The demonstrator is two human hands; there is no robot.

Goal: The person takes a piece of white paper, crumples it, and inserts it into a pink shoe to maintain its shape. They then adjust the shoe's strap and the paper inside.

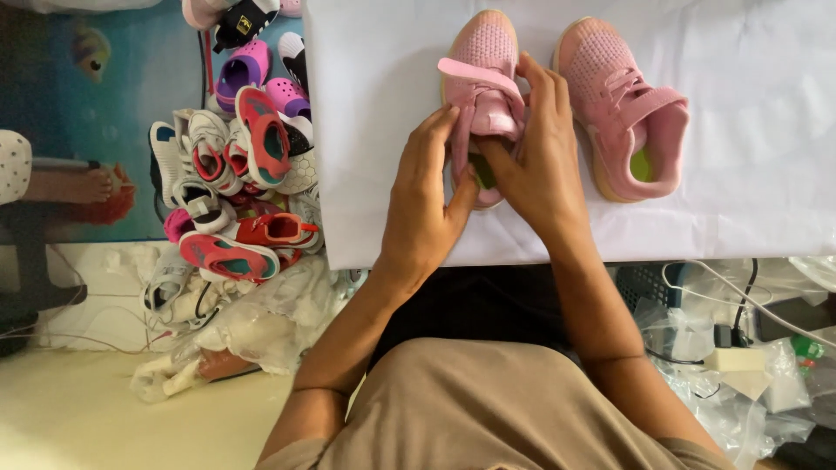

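Two small pink sneakers lie on a white-covered table (pixel 383 52). The left pink sneaker (pixel 484 61) has its strap lifted, and both my hands are on its heel end. My left hand (pixel 427 196) presses against its left side and opening. My right hand (pixel 533 152) grips its right side, the thumb tucked into the opening. The right pink sneaker (pixel 620 109) lies untouched just to the right, toe pointing away, strap fastened.
A heap of small children's shoes (pixel 239 165) in pink, red, white and purple lies on the floor left of the table. Plastic bags (pixel 261 326) sit below the heap. Cables and bags (pixel 740 348) lie at the lower right. Another person's foot (pixel 83 184) shows at the far left.
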